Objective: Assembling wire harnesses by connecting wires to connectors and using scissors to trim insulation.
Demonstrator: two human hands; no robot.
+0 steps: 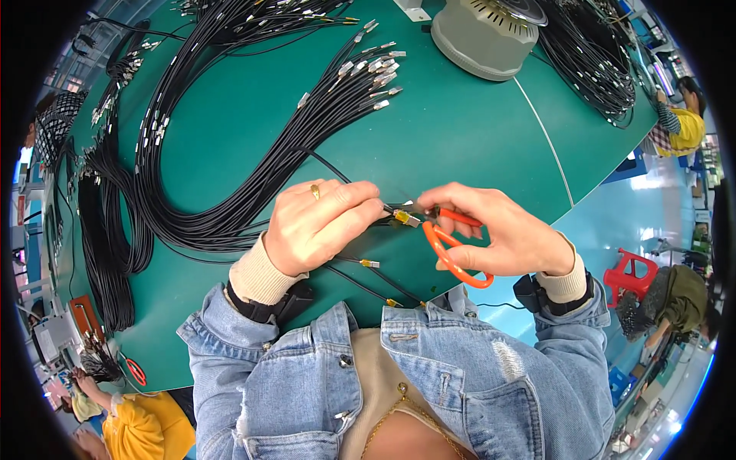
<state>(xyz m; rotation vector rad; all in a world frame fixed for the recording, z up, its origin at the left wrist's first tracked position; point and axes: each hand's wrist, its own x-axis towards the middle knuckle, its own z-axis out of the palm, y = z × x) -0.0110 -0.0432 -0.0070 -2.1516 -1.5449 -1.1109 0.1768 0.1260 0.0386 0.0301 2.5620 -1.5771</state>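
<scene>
In front of my chest, my left hand (326,218) pinches a black cable (325,162) near its end. A connector with a yellow part (406,218) sits at that cable end, just beyond my fingertips. My right hand (498,230) is closed around scissors with orange loop handles (452,257). Their blades meet the cable end by the connector, partly hidden by my fingers. Beneath my hands, a few more cable ends with yellow-marked connectors (369,264) lie near the table's front edge.
A thick bundle of black cables (261,180) curves over the green table (475,126), its silver connectors fanned out. Further cables hang at the left and back right. A round grey device (483,38) stands at the back. Around the table are other people and a red stool (630,274).
</scene>
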